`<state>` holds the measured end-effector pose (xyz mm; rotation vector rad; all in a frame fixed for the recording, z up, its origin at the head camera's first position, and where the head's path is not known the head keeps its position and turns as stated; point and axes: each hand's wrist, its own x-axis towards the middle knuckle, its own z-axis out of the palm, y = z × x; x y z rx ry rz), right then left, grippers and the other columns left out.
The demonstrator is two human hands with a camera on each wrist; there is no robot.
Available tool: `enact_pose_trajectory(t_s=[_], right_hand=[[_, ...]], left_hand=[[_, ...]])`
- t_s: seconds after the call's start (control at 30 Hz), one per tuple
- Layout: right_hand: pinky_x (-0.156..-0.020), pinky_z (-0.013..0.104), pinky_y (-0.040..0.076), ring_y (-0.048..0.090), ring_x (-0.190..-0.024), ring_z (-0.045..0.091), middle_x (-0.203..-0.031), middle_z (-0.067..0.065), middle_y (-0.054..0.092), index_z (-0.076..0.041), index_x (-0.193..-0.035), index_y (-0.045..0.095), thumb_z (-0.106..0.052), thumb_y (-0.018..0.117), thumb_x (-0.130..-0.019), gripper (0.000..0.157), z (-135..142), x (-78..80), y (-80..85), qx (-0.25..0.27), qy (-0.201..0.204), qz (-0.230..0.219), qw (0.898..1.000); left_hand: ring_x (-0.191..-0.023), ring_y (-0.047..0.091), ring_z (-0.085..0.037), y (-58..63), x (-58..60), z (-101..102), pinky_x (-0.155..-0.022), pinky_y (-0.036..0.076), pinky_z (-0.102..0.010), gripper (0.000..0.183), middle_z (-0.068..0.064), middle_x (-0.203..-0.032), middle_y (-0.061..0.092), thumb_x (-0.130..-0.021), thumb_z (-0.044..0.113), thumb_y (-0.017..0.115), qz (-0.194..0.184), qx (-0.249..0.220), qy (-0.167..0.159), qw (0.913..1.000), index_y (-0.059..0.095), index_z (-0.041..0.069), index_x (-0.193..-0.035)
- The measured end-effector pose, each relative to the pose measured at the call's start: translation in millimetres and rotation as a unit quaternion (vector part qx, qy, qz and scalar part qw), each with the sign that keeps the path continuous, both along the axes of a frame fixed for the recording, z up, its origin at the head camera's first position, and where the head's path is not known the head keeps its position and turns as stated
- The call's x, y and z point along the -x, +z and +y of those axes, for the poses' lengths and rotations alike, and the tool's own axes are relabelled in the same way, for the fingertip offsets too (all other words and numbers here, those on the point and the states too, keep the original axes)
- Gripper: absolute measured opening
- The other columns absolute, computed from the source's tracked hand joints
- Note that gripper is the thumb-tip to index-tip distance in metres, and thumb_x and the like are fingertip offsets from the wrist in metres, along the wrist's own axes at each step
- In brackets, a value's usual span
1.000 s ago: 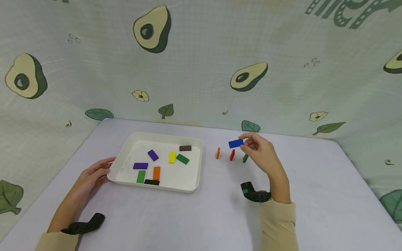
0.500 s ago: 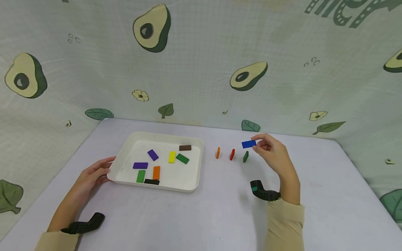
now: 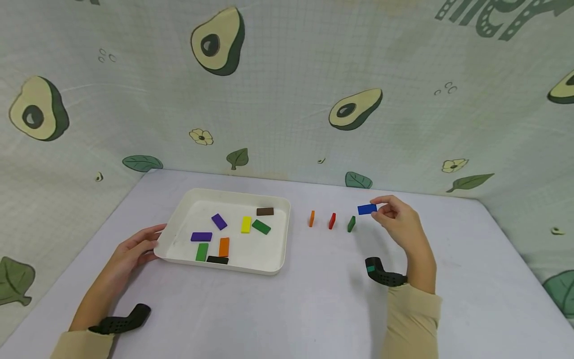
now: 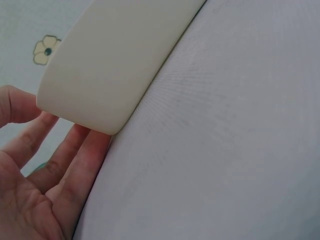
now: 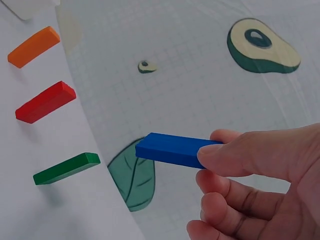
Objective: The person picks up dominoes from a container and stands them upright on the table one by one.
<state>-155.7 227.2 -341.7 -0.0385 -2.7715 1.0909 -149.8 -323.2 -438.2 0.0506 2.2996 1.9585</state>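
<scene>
My right hand (image 3: pixel 399 222) pinches one end of a blue domino block (image 5: pixel 172 149) between thumb and fingers, holding it up in the air over the back right of the table. Just left of it, a green domino block (image 3: pixel 352 224), a red one (image 3: pixel 332 221) and an orange one (image 3: pixel 312 218) stand on edge in a spaced row. My left hand (image 3: pixel 134 249) rests its extended fingers against the outer left end of a white tray (image 4: pixel 110 65), near the front corner.
Lying in the tray are several more blocks: purple ones (image 3: pixel 201 237), a yellow one (image 3: pixel 246 225), green ones (image 3: pixel 261 227), an orange one (image 3: pixel 224 247), a brown one (image 3: pixel 265 211) and a black one (image 3: pixel 217 260). A patterned cloth (image 3: pixel 287 99) hangs behind the table (image 3: pixel 287 314).
My right hand has moved to the right with the blue block, past the standing green block, which now shows fully. It has also lowered slightly. The left hand and tray stay put.
</scene>
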Motion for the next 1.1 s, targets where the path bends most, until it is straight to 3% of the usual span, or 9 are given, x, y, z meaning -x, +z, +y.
enact_pose_trajectory(t_s=[0.6, 0.83, 1.1], right_hand=[[-0.064, 0.025, 0.041, 0.046, -0.080, 0.023, -0.092, 0.012, 0.051, -0.002, -0.123, 0.052, -0.015, 0.055, -0.092, 0.033, 17.0, 2.2, -15.1, -0.013, -0.037, -0.071, 0.997], [-0.062, 0.025, 0.042, 0.047, -0.079, 0.022, -0.091, 0.011, 0.050, -0.002, -0.122, 0.052, -0.016, 0.056, -0.092, 0.034, 19.4, 5.4, -26.1, -0.005, -0.034, -0.085, 0.996], [-0.060, 0.025, 0.042, 0.047, -0.075, 0.021, -0.087, 0.009, 0.050, -0.001, -0.122, 0.052, -0.015, 0.057, -0.092, 0.033, 18.8, 10.0, -35.5, 0.000, -0.024, -0.094, 0.995]], left_hand=[[-0.091, 0.060, 0.004, 0.6, 0.8, 0.6, -0.074, 0.051, -0.014, 0.042, 0.029, -0.112, 0.055, -0.096, 0.028, 0.050, 0.000, 0.016, 0.001, 0.9999, 0.047, 0.015, -0.136], [-0.091, 0.059, 0.005, -0.5, 0.4, 0.3, -0.074, 0.051, -0.014, 0.044, 0.031, -0.111, 0.054, -0.096, 0.030, 0.050, -0.009, 0.027, 0.007, 0.9996, 0.045, 0.015, -0.137], [-0.091, 0.060, 0.003, -0.4, -1.0, -0.1, -0.074, 0.051, -0.015, 0.043, 0.027, -0.113, 0.056, -0.096, 0.026, 0.051, 0.005, 0.005, -0.007, 1.0000, 0.045, 0.013, -0.137]])
